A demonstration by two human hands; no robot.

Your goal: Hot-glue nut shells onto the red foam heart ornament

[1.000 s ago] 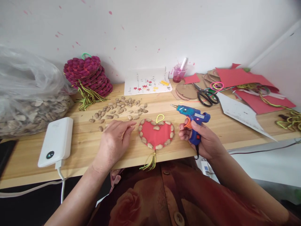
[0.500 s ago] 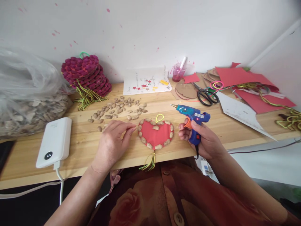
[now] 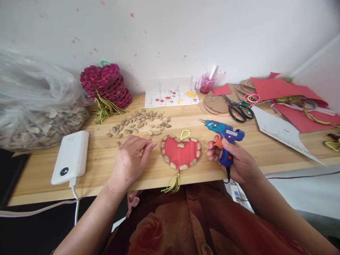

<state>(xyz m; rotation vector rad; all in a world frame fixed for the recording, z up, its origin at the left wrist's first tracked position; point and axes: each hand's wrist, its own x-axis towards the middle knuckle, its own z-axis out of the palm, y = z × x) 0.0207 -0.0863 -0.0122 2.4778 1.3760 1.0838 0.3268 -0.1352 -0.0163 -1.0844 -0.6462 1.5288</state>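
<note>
A red heart, edged with peanuts, lies flat near the table's front edge. It has a yellow loop on top and a yellow-green tassel hanging over the edge. My left hand hovers just left of the heart, thumb and forefinger pinched together; what they hold, if anything, is hidden. To the heart's right, my right hand grips a blue glue gun, its fingers by the orange trigger, its nozzle pointing left and its red light lit. Loose peanuts are scattered behind my left hand.
At left stand a white power bank with a cable and a plastic bag of peanuts. Purple-red stacked hearts lean on the wall. Scissors, cardboard, red sheets and a cup with a pen lie rearward.
The whole view has shifted slightly, so everything appears farther right. My hands keep nearly the same places relative to the heart; the glue gun stays in my right hand.
</note>
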